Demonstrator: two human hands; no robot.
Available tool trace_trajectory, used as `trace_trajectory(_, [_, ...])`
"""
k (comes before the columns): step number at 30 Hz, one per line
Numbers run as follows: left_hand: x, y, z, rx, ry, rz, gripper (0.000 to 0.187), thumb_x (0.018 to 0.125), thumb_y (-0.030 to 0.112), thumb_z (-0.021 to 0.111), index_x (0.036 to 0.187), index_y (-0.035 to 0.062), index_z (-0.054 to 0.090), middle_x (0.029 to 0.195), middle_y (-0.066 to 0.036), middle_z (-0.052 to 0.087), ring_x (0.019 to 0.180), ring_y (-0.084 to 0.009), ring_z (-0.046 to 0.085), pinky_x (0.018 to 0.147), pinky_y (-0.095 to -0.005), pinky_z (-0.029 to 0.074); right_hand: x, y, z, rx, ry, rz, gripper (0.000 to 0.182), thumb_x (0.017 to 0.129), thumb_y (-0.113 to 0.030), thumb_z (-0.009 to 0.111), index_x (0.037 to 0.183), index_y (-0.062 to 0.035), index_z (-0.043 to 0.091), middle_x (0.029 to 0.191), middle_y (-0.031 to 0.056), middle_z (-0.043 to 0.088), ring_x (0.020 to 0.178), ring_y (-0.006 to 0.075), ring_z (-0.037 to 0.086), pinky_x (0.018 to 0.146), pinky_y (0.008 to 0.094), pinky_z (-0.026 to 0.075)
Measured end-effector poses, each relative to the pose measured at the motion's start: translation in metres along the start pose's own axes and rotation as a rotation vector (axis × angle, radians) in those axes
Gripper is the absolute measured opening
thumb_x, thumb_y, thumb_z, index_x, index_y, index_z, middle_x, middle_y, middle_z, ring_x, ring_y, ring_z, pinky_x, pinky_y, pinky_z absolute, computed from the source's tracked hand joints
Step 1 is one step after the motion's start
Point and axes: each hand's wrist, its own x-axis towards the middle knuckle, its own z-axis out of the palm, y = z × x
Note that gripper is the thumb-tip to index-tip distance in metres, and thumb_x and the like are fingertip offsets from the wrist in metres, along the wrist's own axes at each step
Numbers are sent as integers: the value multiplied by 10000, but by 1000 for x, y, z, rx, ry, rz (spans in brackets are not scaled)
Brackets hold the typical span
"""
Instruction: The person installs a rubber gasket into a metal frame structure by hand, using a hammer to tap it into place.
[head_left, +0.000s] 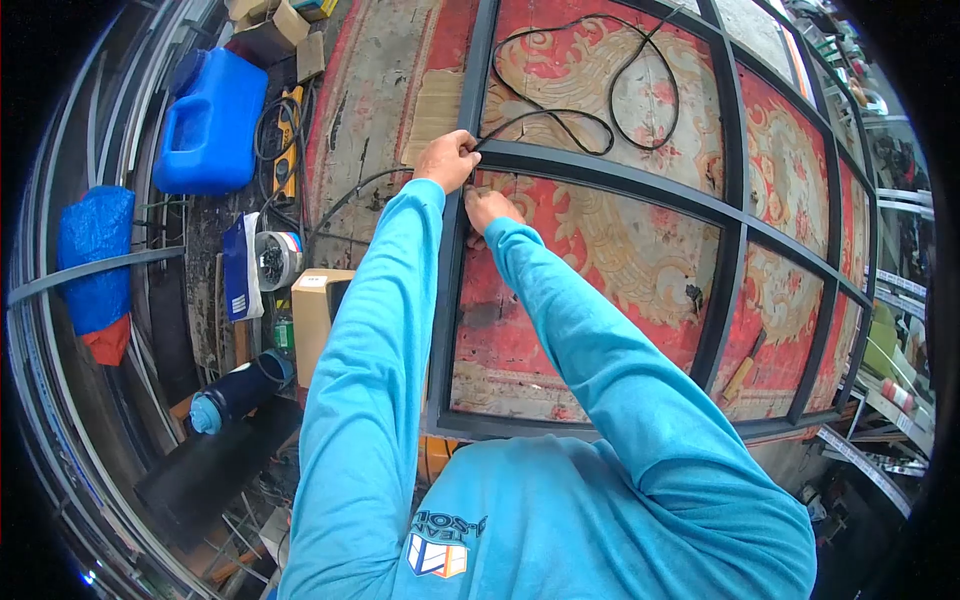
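A dark metal frame (610, 183) with crossbars lies flat over a red and beige patterned carpet. My left hand (447, 160) is closed in a pinch at the frame's left bar, where a crossbar joins it. A thin black cord (548, 112) meets its fingertips and loops across the upper opening. My right hand (493, 209) is just below, its fingers curled against the inner edge of the same bar. What those fingers hold, if anything, is hidden.
Left of the frame are a blue jerrycan (212, 122), a yellow spirit level (288, 142), a clear tub (277, 260), a cardboard box (318, 308) and a dark blue bottle (243, 388). A wooden-handled tool (738, 380) lies inside a right-hand opening. Long metal profiles line the far left.
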Motion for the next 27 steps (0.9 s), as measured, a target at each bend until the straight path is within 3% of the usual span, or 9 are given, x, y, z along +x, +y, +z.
trace_trajectory(3, [-1,0,-7,-7,-33,67,256,806,159,746,1010,14,691,865,-112,657,811,-219,639,746,-362,503,-62,-31,-41,151,-124,38,621,990,-518,295,1143,-46,670,907,155,730,703,275,726,795,388,561])
trace_trajectory(7, [-6,0,-6,25,6,146,229,783,148,757,965,21,701,866,-118,646,805,-243,638,738,-378,502,-55,-35,-43,160,-177,107,659,996,-518,274,1117,6,655,864,169,724,686,268,723,708,371,583])
trace_trajectory(12, [-9,-7,5,70,52,240,176,755,120,766,863,15,675,798,-131,596,753,-277,616,716,-384,498,-30,-32,-33,23,-162,105,712,997,-521,219,1111,37,647,906,180,714,695,289,716,777,406,567])
trace_trajectory(19, [-9,-11,7,18,56,137,194,753,166,761,847,19,677,834,-153,604,812,-335,616,729,-421,490,-27,-40,-37,1,-235,200,837,1008,-550,73,1148,37,652,924,190,714,742,306,716,818,413,537])
trace_trajectory(20, [-9,-9,9,51,80,144,195,757,175,759,848,23,680,834,-149,604,809,-335,616,726,-421,489,-38,-49,-46,17,-260,224,777,1016,-517,102,1207,10,640,1083,186,700,943,308,705,935,428,487])
trace_trajectory(22, [-11,-1,9,101,63,154,189,763,195,755,846,37,690,843,-136,610,817,-334,616,734,-424,492,-25,-40,-29,-194,-43,64,788,1012,-515,79,1088,-12,681,880,154,732,798,274,725,906,427,504])
trace_trajectory(24, [-15,5,6,239,89,120,178,759,203,756,837,53,699,848,-126,614,816,-333,617,742,-432,497,-26,-35,-31,-184,-36,65,766,1014,-511,91,1132,-22,669,897,137,738,867,269,722,973,429,459])
trace_trajectory(26, [-16,9,5,269,101,137,163,762,214,756,824,70,709,850,-115,616,847,-325,614,762,-438,497,-29,-37,-37,-67,-104,106,698,1014,-497,151,1282,-49,615,1352,173,573,1286,315,525,1073,469,368])
trace_trajectory(27, [-17,8,6,301,141,166,157,764,215,756,821,76,711,854,-109,616,867,-323,609,771,-437,493,-34,-35,-38,-91,-36,81,715,1011,-511,143,1269,-52,627,1340,178,581,1276,320,533,1067,461,377])
